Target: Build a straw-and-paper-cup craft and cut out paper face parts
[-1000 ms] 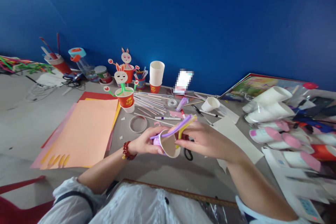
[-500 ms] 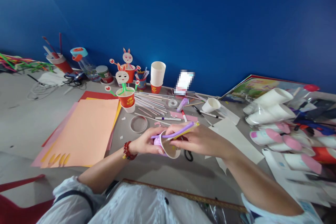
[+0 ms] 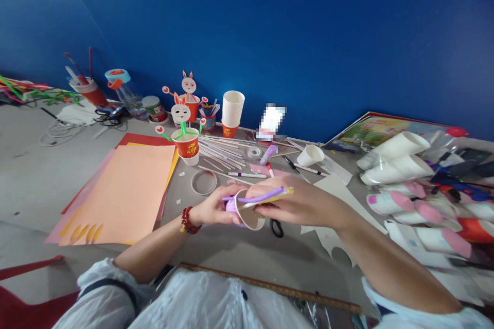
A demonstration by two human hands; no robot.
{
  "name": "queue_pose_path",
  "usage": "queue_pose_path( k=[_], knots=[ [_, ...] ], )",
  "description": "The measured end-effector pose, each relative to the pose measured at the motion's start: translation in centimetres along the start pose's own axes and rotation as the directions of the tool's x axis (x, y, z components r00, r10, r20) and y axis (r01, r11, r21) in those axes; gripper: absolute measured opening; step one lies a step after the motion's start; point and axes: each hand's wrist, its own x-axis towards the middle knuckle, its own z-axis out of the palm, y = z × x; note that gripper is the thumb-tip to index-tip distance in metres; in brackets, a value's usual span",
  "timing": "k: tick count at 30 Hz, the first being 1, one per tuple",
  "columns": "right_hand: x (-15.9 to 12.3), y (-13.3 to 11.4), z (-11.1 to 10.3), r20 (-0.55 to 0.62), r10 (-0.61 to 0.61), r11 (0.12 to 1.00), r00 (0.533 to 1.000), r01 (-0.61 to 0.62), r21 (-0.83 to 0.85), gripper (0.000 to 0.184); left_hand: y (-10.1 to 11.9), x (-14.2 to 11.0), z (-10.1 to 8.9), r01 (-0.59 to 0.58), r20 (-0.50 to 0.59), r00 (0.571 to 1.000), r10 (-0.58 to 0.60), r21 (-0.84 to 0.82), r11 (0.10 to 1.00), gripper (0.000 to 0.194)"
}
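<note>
Gold lettering [image 3: 192,149] on red paper cup [image 3: 179,149] with rabbit figure [image 3: 181,112], too small to read; print on picture booklet [image 3: 380,131], far right, same, unreadable. Left hand [image 3: 212,209] wrapped round purple-and-white paper cup [image 3: 252,219], tilted, mouth rightward, held over front middle of grey table [image 3: 231,252]. Right hand [image 3: 283,203] back up, forearm from lower right, fingers curled at cup mouth, can't tell if pinching anything. Purple straw [image 3: 264,197] and yellow straw [image 3: 287,192] angle across right hand
</note>
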Motion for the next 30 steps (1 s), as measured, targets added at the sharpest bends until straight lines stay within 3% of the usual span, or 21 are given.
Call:
queue_pose_path(
  k=[6, 10, 14, 19, 25, 30],
  knots=[
    [0.0, 0.5, 0.2, -0.004, 0.099, 0.987, 0.995, -0.097, 0.129, 0.008, -0.1, -0.2, 0.0, 0.071, -0.017, 0.997, -0.07, 0.039, 0.997, 0.069],
    [-0.1, 1.0, 0.8, -0.015, 0.173, 0.965, 0.985, -0.167, 0.203, 0.004, 0.1, -0.1, 0.0, 0.039, -0.015, 0.999, -0.039, 0.01, 0.999, 0.065],
    [-0.1, 1.3, 1.2, -0.014, 0.162, 0.97, 0.987, -0.157, 0.183, 0.011, 0.3, 0.2, 0.1, -0.003, -0.006, 1.0, 0.002, -0.035, 0.999, 0.065],
    [0.3, 1.3, 1.2, -0.029, 0.065, 0.992, 0.997, -0.062, 0.113, 0.009, 0.0, 0.1, 0.1, -0.002, -0.031, 1.0, 0.001, -0.022, 1.0, 0.068],
    [0.3, 0.6, 1.1, 0.023, 0.155, 0.984, 0.988, -0.156, 0.082, 0.013, -0.5, -0.2, 0.5, -0.006, -0.071, 0.997, 0.0, -0.076, 0.997, 0.068],
    [0.2, 1.0, 1.3, -0.024, 0.129, 0.989, 0.991, -0.127, 0.076, 0.011, -0.9, -0.3, 0.7, 0.02, -0.107, 0.994, -0.028, -0.066, 0.998, 0.068]
  ],
)
